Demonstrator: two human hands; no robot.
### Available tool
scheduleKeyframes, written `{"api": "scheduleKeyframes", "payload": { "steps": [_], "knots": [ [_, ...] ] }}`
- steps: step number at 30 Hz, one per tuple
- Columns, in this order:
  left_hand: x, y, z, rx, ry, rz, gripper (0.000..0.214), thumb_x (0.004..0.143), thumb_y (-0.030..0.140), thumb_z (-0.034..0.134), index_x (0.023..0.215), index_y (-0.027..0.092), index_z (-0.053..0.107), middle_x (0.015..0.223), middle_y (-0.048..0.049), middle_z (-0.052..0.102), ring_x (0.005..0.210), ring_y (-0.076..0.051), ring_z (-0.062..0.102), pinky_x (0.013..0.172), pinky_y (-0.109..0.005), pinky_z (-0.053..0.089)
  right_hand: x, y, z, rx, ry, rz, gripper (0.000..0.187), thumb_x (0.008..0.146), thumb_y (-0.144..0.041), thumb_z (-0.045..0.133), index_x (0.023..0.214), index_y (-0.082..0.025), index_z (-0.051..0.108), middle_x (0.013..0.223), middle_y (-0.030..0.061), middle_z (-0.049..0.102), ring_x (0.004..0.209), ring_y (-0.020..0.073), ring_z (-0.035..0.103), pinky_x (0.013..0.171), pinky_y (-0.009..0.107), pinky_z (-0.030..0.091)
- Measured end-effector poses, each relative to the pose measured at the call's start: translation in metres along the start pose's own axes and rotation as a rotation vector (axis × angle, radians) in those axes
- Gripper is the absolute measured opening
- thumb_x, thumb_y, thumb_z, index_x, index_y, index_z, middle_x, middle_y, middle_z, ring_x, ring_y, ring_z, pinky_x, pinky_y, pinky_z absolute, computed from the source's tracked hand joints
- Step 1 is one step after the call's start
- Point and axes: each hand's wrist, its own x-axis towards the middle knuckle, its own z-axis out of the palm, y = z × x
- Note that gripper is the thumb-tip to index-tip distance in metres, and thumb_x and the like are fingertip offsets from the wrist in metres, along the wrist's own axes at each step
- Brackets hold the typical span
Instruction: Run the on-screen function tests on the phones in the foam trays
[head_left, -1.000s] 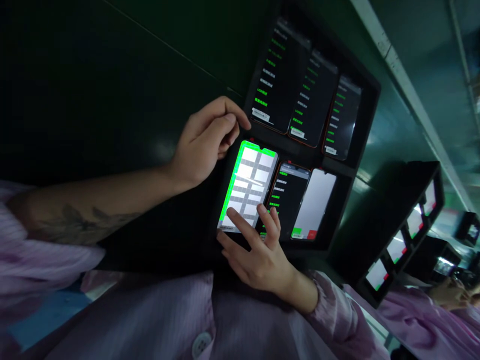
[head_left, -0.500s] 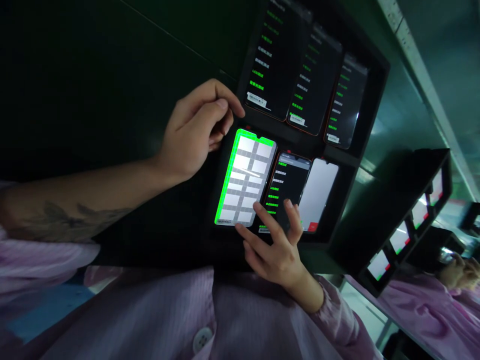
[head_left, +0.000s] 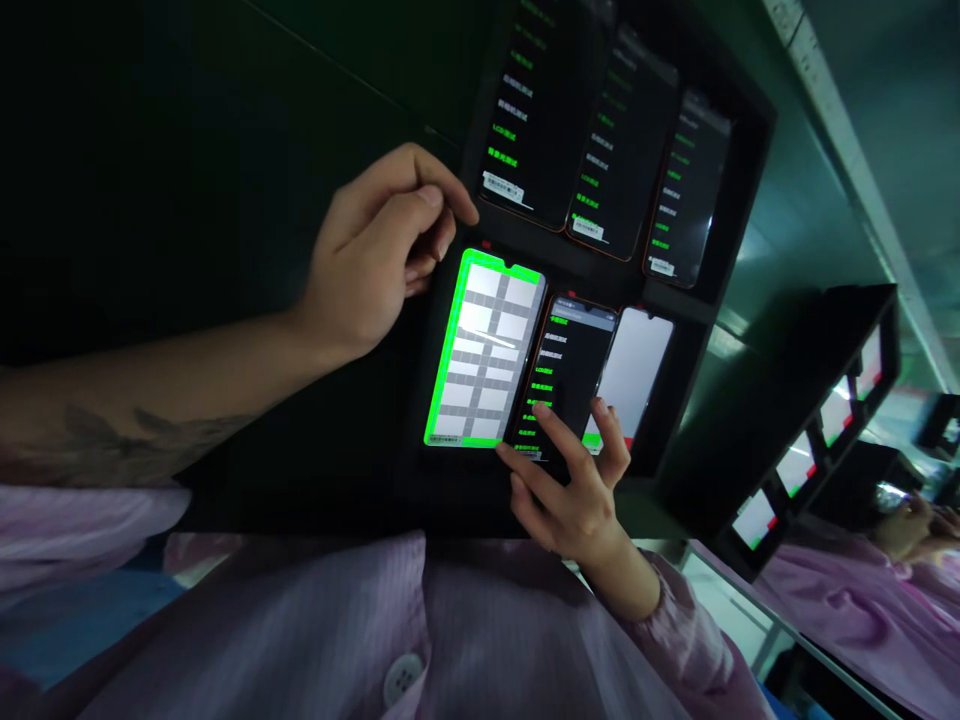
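A smartphone [head_left: 487, 350] in the near-left slot of a black tray [head_left: 694, 345] shows a white and grey grid, with green along its top, left and bottom edges. My right hand [head_left: 574, 480] has its fingers spread; one fingertip is at the lower right corner of this phone. Its other fingers reach over a middle phone [head_left: 577, 350] with a dark text list, and a right-hand phone [head_left: 637, 365] with a pale screen. My left hand [head_left: 379, 240] is loosely curled at the tray's left side, its index fingertip by the rim; nothing shows in it.
In the tray's far row lie a left phone [head_left: 547, 110], a middle phone [head_left: 622, 150] and a right phone [head_left: 690, 190], all with dark list screens. A second black tray [head_left: 825, 330] with several lit phones stands at right, near another person's hand [head_left: 904, 525].
My right hand has moved rightward along the bottom of the grid phone. Green now fills that screen's bottom edge. My left hand keeps its curled pose as the view shifts slightly.
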Motion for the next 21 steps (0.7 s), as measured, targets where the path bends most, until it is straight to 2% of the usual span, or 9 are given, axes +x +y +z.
{"api": "scheduleKeyframes", "payload": {
  "steps": [4,7,10,16,21],
  "knots": [
    [0.001,0.000,0.000,0.008,0.006,0.016,0.027,0.091,0.005,0.045,0.078,0.015,0.067,0.058,0.0015,0.051,0.042,-0.006,0.032,0.040,-0.023,0.012,0.008,0.003,0.004,-0.007,0.040,0.002,0.022,0.092,-0.028,0.071,0.112,-0.032,0.080,0.141,0.0039,0.072,0.165,0.0348,0.030,0.127,0.056,0.043],
    [0.000,0.001,-0.001,0.009,0.002,0.001,0.029,0.093,0.005,0.044,0.078,0.016,0.067,0.058,0.0016,0.050,0.042,-0.006,0.031,0.039,-0.024,0.012,0.016,0.007,0.007,0.025,0.067,0.010,0.026,0.091,-0.023,0.073,0.115,-0.029,0.079,0.151,0.0051,0.066,0.166,0.0353,0.027,0.129,0.055,0.040],
    [0.000,0.001,-0.001,0.007,-0.025,0.001,0.027,0.095,0.008,0.047,0.079,0.016,0.067,0.060,0.0019,0.051,0.044,-0.006,0.033,0.041,-0.022,0.014,0.026,0.013,0.009,0.021,0.075,0.026,0.028,0.090,-0.024,0.074,0.117,-0.030,0.078,0.158,0.0033,0.061,0.165,0.0391,0.027,0.128,0.060,0.041],
    [0.002,0.000,-0.004,-0.019,-0.033,0.016,0.029,0.094,0.004,0.045,0.079,0.015,0.068,0.058,0.0029,0.051,0.042,-0.005,0.034,0.038,-0.021,0.015,0.053,0.036,0.011,-0.001,0.078,0.017,0.028,0.098,-0.021,0.064,0.119,-0.034,0.078,0.163,0.0013,0.056,0.167,0.0383,0.025,0.129,0.070,0.037],
    [0.003,-0.001,-0.005,-0.018,-0.068,-0.002,0.028,0.096,0.005,0.045,0.081,0.014,0.066,0.060,0.0048,0.051,0.043,-0.002,0.035,0.039,-0.016,0.018,0.077,0.056,0.012,-0.008,0.079,-0.015,0.023,0.101,-0.029,0.063,0.117,-0.032,0.080,0.163,0.0004,0.056,0.165,0.0462,0.028,0.128,0.077,0.032]
  ]
}}
